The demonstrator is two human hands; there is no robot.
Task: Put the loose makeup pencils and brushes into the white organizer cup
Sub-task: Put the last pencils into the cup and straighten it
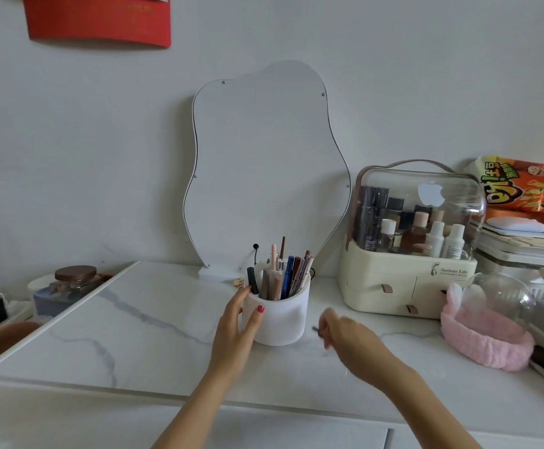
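The white organizer cup (280, 315) stands upright mid-table, holding several makeup pencils and brushes (285, 273) that stick up from it. My left hand (238, 322) grips the cup's left side, thumb on its front wall. My right hand (345, 335) is just right of the cup, low over the table and blurred. Its fingers are pinched on a small dark thin item (316, 330) that I cannot identify.
A wavy white mirror (264, 163) leans on the wall behind the cup. A cream cosmetics case (410, 280) with a clear lid stands right, with a pink headband (487, 338) and glass dome in front. A lidded jar (73, 283) sits left. The marble table (134, 335) edge runs near me.
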